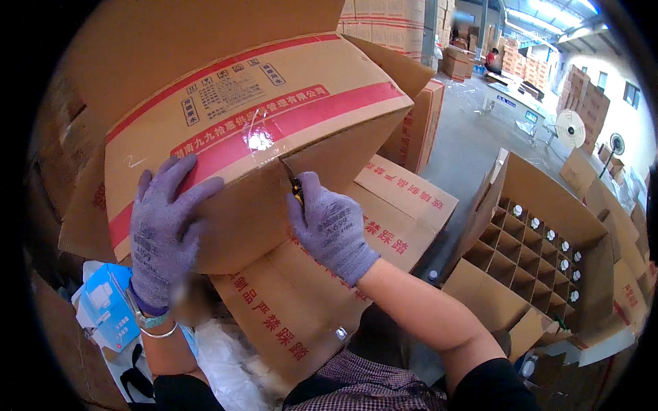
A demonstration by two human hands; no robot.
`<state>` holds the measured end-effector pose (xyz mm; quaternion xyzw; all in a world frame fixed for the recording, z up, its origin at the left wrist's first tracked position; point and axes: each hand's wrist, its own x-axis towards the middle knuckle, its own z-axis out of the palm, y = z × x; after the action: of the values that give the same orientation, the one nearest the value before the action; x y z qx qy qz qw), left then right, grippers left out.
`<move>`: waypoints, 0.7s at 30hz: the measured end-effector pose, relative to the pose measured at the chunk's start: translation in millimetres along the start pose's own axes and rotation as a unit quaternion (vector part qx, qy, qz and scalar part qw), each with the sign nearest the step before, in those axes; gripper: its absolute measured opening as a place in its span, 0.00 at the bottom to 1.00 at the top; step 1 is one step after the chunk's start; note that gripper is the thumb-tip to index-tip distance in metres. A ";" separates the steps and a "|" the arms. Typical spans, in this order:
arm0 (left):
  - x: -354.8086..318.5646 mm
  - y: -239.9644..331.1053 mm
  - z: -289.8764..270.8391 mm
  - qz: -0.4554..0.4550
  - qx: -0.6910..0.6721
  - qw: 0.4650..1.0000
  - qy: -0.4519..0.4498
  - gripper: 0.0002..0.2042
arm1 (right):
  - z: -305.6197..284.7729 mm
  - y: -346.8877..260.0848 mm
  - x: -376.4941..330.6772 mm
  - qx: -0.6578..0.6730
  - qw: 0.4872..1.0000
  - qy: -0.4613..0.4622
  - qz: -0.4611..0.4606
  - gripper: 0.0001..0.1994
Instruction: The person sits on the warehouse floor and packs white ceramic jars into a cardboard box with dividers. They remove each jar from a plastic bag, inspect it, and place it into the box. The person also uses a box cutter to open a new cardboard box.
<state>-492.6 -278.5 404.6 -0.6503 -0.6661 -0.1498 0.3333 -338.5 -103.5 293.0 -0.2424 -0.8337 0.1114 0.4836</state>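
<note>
A large brown cardboard box (226,130) with red bands is tilted toward me, one flap raised behind it. My left hand (164,226), in a purple-grey glove, lies against its lower left edge with the fingers spread. Gloved too, my right hand (332,222) is closed around a yellow and black utility knife (297,190). The knife's blade touches the box's near edge, beside shiny clear tape (260,139). Beneath the tilted box, another printed cardboard box (274,312) shows its flaps.
At right stands an open carton (473,274) with cardboard dividers and several white-capped bottles (550,235). A blue and white box (110,308) and clear plastic (229,363) lie at lower left. Farther off are fans (570,129), stacked cartons and a person (492,60).
</note>
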 end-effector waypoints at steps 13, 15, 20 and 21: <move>-0.1 -6.1 3.8 0.022 0.034 0.999 -0.006 0.23 | -6.6 -12.5 -1.4 0.038 0.999 0.029 0.015 0.09; 0.7 -5.4 2.0 0.019 0.033 0.999 -0.010 0.24 | -1.8 -13.6 1.1 0.023 0.999 0.022 0.021 0.09; 1.9 -2.6 2.2 0.018 0.036 0.999 -0.010 0.24 | 6.9 -14.7 -1.0 0.008 0.999 0.014 0.041 0.10; 1.1 -4.6 2.5 0.021 0.038 0.999 -0.011 0.24 | 8.5 -16.1 -1.4 0.006 0.999 0.011 0.045 0.10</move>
<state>-497.6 -276.6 404.6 -0.6528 -0.6608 -0.1102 0.3538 -350.0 -117.6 294.4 -0.2784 -0.8158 0.1354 0.4885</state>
